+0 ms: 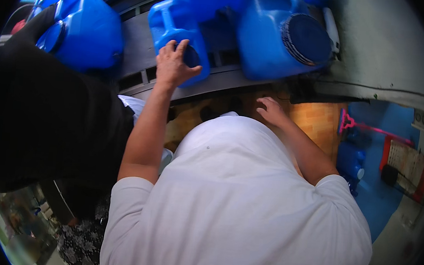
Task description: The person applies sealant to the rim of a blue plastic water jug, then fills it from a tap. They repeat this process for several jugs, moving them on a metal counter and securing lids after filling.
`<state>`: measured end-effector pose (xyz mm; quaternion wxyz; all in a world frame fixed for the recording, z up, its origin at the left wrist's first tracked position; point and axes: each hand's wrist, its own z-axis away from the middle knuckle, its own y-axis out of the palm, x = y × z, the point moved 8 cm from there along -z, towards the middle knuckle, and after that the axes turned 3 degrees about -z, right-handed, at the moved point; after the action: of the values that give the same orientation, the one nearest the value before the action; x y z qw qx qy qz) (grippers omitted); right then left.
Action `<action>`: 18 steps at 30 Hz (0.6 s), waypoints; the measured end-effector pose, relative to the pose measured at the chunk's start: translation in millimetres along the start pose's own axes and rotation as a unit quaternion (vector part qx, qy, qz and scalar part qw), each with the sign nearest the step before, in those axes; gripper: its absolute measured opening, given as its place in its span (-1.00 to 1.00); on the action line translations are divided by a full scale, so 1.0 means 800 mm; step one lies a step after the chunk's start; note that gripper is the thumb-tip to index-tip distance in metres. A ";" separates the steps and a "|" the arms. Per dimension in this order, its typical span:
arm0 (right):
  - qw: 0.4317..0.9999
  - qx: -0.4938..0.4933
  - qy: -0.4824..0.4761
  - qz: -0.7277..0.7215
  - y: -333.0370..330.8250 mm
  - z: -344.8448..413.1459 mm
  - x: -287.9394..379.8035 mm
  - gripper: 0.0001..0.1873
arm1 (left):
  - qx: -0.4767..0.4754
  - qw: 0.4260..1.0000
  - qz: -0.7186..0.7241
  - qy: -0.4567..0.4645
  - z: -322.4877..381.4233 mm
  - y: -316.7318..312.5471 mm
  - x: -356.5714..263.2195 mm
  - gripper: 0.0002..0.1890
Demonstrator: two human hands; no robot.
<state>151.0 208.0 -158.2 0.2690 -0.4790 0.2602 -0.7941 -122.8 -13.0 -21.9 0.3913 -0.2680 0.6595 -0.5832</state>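
Observation:
My left hand (174,63) is over the dark screw cap (191,57) of a small blue plastic jerrycan (198,69). Its fingers are spread and the thumb points right; whether they touch the cap is hard to tell. The jerrycan has a moulded handle and sits on a grey metal surface (137,37) with slots. Near the front of my white shirt, my right hand (272,110) hangs with nothing in it, its fingers apart. Right of the small jerrycan stands a larger blue plastic container (261,42) with a wide dark lid (308,38).
Another blue jerrycan (92,31) is at the left, beside a person in a black sleeve (57,126). A pale wall (381,52) rises at the right. On the floor there are a pink-handled mop (378,129), a blue jerrycan (350,159) and a red-framed object (406,164).

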 end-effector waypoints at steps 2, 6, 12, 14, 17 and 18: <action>0.996 0.009 0.088 0.027 -0.009 0.029 -0.073 -0.56 | 0.004 1.000 -0.004 0.020 -0.004 0.000 -0.002 -0.03; 0.993 -0.044 0.105 0.019 -0.061 0.038 -0.144 -0.58 | 0.014 0.997 -0.020 0.069 -0.003 -0.010 0.006 -0.05; 0.996 -0.077 0.013 -0.043 -0.128 0.015 -0.182 -0.59 | 0.041 0.997 -0.030 0.058 0.001 -0.010 0.028 -0.01; 0.997 -0.068 0.027 -0.038 -0.141 0.011 -0.199 -0.57 | 0.030 0.997 -0.053 0.045 0.000 -0.006 0.027 -0.06; 0.897 -0.097 0.123 -0.414 -0.143 0.004 -0.236 -0.50 | 0.008 0.997 -0.070 -0.019 -0.005 0.000 0.029 -0.11; 0.912 -0.146 0.115 -0.365 -0.153 -0.001 -0.241 -0.47 | 0.005 0.996 -0.085 -0.031 -0.007 0.001 0.029 -0.15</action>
<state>204.9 426.3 -196.0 -0.1443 -0.4802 0.2090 -0.8396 -140.2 -28.5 -27.2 0.3616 -0.3392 0.6187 -0.6093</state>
